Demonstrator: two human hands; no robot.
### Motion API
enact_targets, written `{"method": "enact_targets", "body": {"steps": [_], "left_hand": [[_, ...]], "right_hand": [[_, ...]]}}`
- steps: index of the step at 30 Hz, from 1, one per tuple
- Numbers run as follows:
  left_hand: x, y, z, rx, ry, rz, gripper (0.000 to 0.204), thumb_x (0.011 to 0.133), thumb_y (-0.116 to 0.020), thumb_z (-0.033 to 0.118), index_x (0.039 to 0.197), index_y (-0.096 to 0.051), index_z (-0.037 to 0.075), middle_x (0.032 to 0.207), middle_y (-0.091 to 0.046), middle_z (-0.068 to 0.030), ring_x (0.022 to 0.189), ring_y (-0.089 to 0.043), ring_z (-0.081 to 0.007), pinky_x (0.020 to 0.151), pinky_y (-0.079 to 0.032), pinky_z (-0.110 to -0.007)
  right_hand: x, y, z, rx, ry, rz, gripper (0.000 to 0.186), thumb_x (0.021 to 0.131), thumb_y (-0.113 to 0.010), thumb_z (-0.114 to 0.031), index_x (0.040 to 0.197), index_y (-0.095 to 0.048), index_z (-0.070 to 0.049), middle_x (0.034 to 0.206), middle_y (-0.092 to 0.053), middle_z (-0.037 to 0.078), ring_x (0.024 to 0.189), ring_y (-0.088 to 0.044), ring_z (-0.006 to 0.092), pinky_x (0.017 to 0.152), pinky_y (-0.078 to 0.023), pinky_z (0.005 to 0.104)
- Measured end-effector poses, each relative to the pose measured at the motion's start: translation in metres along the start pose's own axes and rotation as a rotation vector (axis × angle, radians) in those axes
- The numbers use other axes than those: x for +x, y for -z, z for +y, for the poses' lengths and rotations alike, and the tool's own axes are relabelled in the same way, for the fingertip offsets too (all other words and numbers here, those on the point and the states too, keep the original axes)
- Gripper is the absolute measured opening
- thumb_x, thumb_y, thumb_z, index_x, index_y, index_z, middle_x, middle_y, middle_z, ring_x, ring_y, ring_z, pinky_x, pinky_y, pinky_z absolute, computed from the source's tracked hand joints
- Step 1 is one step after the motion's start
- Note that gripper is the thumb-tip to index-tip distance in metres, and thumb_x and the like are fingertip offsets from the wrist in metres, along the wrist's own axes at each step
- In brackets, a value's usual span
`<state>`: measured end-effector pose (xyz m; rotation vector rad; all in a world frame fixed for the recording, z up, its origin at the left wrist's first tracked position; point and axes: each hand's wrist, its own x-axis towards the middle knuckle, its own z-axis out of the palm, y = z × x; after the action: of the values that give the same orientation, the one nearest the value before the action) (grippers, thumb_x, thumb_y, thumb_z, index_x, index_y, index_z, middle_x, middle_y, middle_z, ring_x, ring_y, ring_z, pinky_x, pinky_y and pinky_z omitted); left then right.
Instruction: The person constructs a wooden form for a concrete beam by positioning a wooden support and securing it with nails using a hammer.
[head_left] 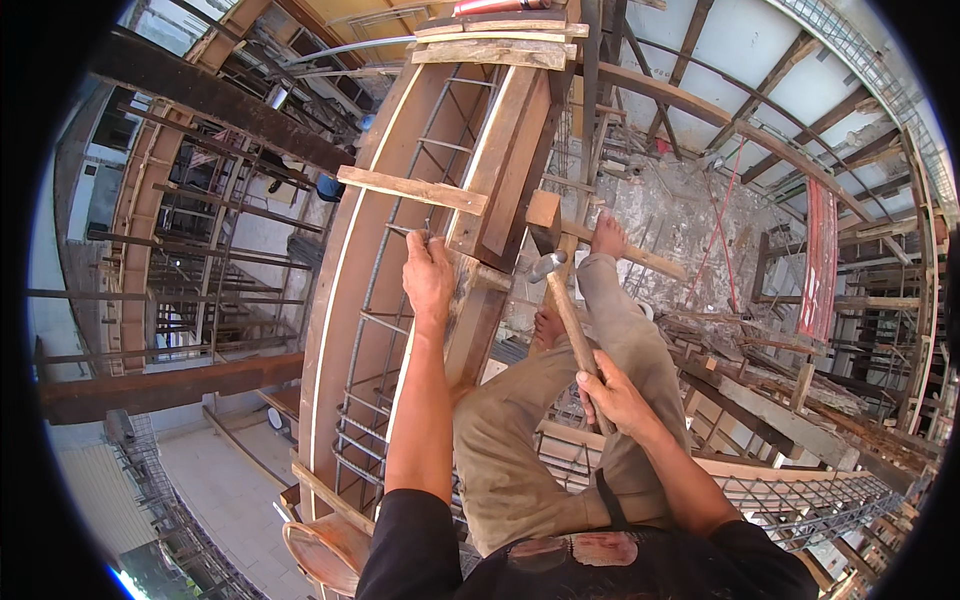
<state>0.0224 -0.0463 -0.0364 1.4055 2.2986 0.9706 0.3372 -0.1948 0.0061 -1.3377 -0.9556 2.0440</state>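
Observation:
My right hand is wrapped round the wooden handle of a claw hammer. The hammer's metal head points away from me, above my legs. Over the inner edge of a curved wooden beam form, my left hand is closed, fingertips together. Whatever they may pinch is too small to make out. A short wooden strip lies across the form just beyond that hand. Inside the form runs a steel rebar cage, passing beside my left hand.
I am seated high on the framework, my bare feet on timber. Far below lies a rubble-strewn floor. More wood strips cross the form's far end. At lower left is a round brown container. Timber props and beams stand on both sides.

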Motion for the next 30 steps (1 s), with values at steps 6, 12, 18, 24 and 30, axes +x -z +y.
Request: {"method": "enact_targets", "body": {"steps": [6, 12, 18, 24, 30], "left_hand": [[0.0, 0.003, 0.004, -0.141, 0.063, 0.0, 0.018, 0.1, -0.052, 0.016, 0.108, -0.058, 0.001, 0.097, -0.077, -0.0197, 0.089, -0.072, -0.0404, 0.081, -0.052, -0.047], [0.0, 0.002, 0.019, -0.187, 0.165, -0.053, 0.031, 0.1, -0.048, 0.013, 0.122, -0.053, -0.007, 0.106, -0.075, -0.0201, 0.089, -0.066, -0.0211, 0.082, -0.051, -0.036], [0.002, -0.003, 0.006, -0.284, 0.182, 0.022, 0.013, 0.101, -0.05, 0.009, 0.106, -0.055, -0.002, 0.096, -0.078, -0.0182, 0.078, -0.067, -0.019, 0.075, -0.052, -0.036], [0.003, -0.004, 0.004, -0.372, 0.272, -0.042, 0.026, 0.101, -0.05, 0.01, 0.122, -0.052, -0.004, 0.104, -0.074, -0.0181, 0.087, -0.066, -0.0159, 0.078, -0.052, -0.03], [0.002, -0.002, -0.003, -0.354, 0.195, 0.028, 0.014, 0.101, -0.052, 0.012, 0.105, -0.055, -0.002, 0.093, -0.077, -0.0191, 0.082, -0.072, -0.0252, 0.077, -0.053, -0.037]], "right_hand": [[0.052, 0.012, 0.014, -0.007, -0.051, -0.108, 0.032, 0.108, -0.054, -0.029, 0.122, -0.047, -0.002, 0.07, -0.051, 0.001, 0.053, -0.051, 0.0092, 0.046, -0.046, 0.0283], [0.068, -0.012, 0.008, 0.038, 0.037, -0.112, 0.032, 0.108, -0.053, -0.029, 0.123, -0.046, -0.002, 0.069, -0.049, 0.0, 0.05, -0.049, 0.0085, 0.044, -0.043, 0.0288], [0.072, -0.016, 0.014, 0.08, -0.068, -0.166, 0.029, 0.108, -0.051, -0.026, 0.124, -0.046, -0.002, 0.069, -0.048, -0.001, 0.048, -0.046, 0.008, 0.044, -0.042, 0.0279], [0.074, -0.009, 0.018, 0.072, -0.014, -0.171, 0.03, 0.106, -0.056, -0.026, 0.123, -0.048, -0.002, 0.068, -0.049, 0.002, 0.049, -0.049, 0.0115, 0.046, -0.044, 0.0323], [0.064, -0.012, -0.009, -0.551, 0.321, -0.017, 0.044, 0.101, -0.063, -0.022, 0.136, -0.05, 0.0, 0.086, -0.068, 0.021, 0.072, -0.068, 0.0352, 0.066, -0.053, 0.0444]]}}
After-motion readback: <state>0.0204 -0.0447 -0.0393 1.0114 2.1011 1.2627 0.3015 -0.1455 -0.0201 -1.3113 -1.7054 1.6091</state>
